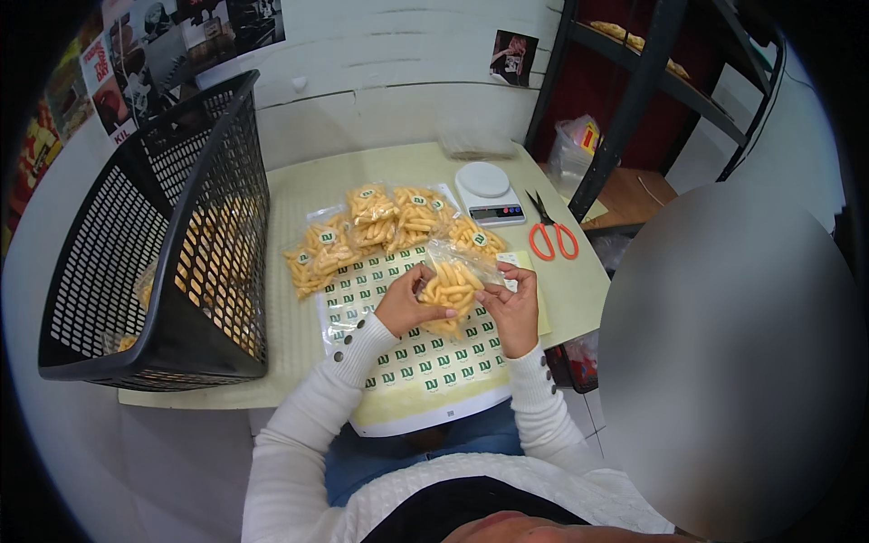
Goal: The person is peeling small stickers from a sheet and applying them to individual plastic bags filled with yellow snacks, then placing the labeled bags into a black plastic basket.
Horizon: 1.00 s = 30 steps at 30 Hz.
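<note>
A clear plastic bag of yellow stick snacks [449,288] is held above a sheet of round stickers [434,363]. My left hand [406,303] grips the bag's left side, its thumb across the front. On the right side, my right hand [510,309] pinches the bag's edge between thumb and fingers. Several more snack bags [383,217] bearing round green-and-white stickers lie in a cluster behind the sheet. The sheet's near edge hangs over the table's front, above the lap.
A tall black plastic basket [234,292] with snack bags inside stands at the left. A white digital scale [483,186] and orange-handled scissors [551,234] lie at the right of the table [292,366]. Clear plastic bags [478,146] lie at the back. A metal shelf [621,108] stands beyond.
</note>
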### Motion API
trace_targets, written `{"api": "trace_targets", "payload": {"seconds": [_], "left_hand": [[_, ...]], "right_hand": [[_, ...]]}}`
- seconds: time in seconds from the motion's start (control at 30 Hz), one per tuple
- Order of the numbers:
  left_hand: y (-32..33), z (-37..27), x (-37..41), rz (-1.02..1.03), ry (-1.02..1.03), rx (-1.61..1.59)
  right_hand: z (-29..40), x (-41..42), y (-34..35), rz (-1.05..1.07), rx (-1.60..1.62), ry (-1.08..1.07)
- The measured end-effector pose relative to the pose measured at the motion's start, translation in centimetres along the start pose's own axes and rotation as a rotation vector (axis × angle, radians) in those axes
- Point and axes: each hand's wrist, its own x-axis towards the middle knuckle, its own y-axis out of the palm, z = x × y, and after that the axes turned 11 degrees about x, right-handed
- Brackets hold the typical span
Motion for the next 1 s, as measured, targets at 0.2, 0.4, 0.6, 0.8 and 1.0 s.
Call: {"api": "trace_targets", "payload": {"seconds": [0.2, 0.4, 0.6, 0.8, 1.0], "left_hand": [[-0.4, -0.4, -0.2, 0.024, 0.054, -0.364], [-0.2, -0.7, -0.6, 0.001, 0.010, -0.439], [0.0, -1.0, -0.7, -0.017, 0.009, -0.406], [0.0, -1.1, -0.8, -0.033, 0.009, -0.373], [0.2, -0.9, -0.9, -0.007, 0.045, -0.400]], "right_hand": [[-0.1, -0.3, 1.6, 0.049, -0.009, 0.084], [-0.4, -0.2, 1.1, 0.049, -0.184, -0.044], [-0.8, -0.2, 1.9, 0.023, -0.397, -0.094], [-0.8, -0.1, 2.7, -0.024, -0.532, -0.170], [-0.9, -0.1, 3.2, -0.077, -0.562, -0.194]]}}
